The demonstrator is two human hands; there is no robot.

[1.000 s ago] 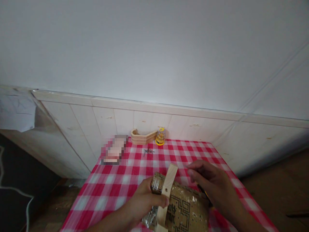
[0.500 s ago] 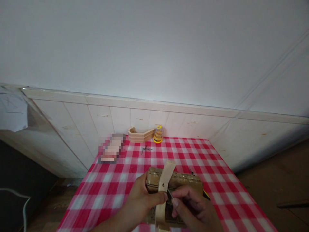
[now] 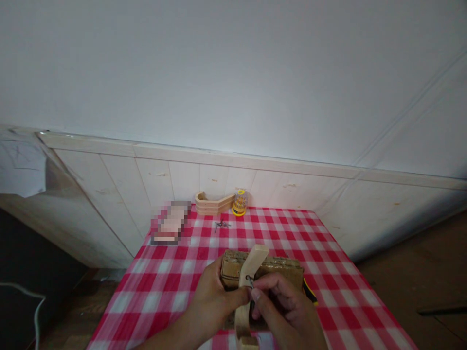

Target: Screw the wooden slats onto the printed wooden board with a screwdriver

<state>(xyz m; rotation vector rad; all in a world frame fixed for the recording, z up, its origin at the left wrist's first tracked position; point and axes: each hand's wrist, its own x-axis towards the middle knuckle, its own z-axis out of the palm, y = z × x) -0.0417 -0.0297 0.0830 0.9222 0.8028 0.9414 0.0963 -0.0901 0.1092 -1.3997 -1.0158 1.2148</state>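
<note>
My left hand [image 3: 215, 296] grips a pale wooden hook [image 3: 257, 256], its thumb pressing the hook against a brown cardboard block [image 3: 277, 265]. The hook has a bent upper end, a curled lower end and a small round hole near its top. My right hand [image 3: 282, 306] is closed in a pinch on a thin dark screw [image 3: 250, 281], whose tip is at that hole. How deep the tip sits I cannot tell. A black and yellow object [image 3: 310, 291] shows partly from behind my right hand.
A red and white checked cloth [image 3: 146, 296] covers the table. Towards the wall lie several loose dark screws [image 3: 222, 225], more wooden hooks [image 3: 211, 208] stacked together, and a clear container with yellow ends [image 3: 240, 203]. A blurred flat object [image 3: 171, 223] is at the back left.
My right hand has moved slightly up and left, bringing the screw from beside the hook to its hole. My left hand keeps its grip; the hook is tilted a little more.
</note>
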